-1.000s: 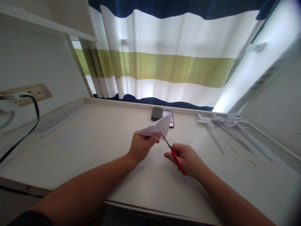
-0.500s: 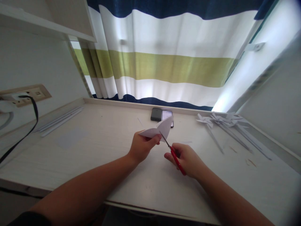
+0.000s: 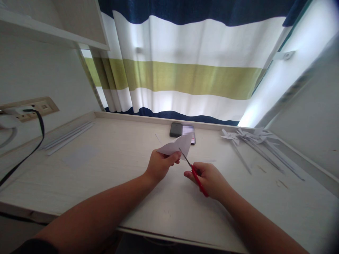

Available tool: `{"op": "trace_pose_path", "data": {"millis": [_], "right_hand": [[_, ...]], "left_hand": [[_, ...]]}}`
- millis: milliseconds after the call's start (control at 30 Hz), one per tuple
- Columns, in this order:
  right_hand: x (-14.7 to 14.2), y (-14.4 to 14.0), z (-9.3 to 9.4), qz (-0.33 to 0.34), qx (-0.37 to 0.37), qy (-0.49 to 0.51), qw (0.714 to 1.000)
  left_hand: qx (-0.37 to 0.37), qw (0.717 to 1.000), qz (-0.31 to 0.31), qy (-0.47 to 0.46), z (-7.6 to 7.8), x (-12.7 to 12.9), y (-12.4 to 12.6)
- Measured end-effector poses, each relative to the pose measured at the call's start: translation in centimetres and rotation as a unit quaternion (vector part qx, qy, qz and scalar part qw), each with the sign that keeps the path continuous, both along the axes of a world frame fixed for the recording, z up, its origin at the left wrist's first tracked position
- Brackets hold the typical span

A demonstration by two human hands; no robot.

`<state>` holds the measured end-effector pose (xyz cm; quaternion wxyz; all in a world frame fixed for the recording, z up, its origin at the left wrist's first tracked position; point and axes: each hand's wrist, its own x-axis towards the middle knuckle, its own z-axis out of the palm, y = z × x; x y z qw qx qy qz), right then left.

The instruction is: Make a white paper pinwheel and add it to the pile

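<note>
From my end, I see the paper [image 3: 176,145] raised over the middle of the desk [image 3: 119,155], gripped in the left hand [image 3: 160,164], thumb on top. The right hand [image 3: 209,180] is closed around the red scissors [image 3: 197,180], their tips at the paper's right part, beside the left thumb. The two hands are near each other, not touching.

I count one pair of scissors, one phone [image 3: 188,129] and one dark block [image 3: 175,129] side by side at the far edge. Far right lie at least three pinwheels [image 3: 230,136], overlapping too much for an exact count; left, several sticks [image 3: 71,137] and one flat sheet [image 3: 81,155].

The desk is pale. Beyond it hangs a striped curtain [image 3: 190,77]; left are a socket [image 3: 43,105], a black cord [image 3: 42,130] and a shelf [image 3: 53,31].
</note>
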<state>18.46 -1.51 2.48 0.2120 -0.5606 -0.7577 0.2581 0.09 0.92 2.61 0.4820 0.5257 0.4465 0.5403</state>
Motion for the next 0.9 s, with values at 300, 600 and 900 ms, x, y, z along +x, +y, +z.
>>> {"op": "trace_pose_path", "data": {"millis": [300,600,900], "right_hand": [[-0.11,0.16,-0.31,-0.014,-0.026,-0.001,1.0],[0.23,0.18,-0.58,-0.012,-0.03,0.004,0.999],[0.31,0.18,-0.75,-0.006,-0.036,0.024,0.999]], "left_hand": [[-0.079,0.996,-0.005,-0.052,-0.6,0.23,0.58],[-0.103,0.993,-0.013,-0.059,-0.63,0.31,0.75],[-0.082,0.996,-0.014,-0.032,-0.76,0.18,0.86]]}}
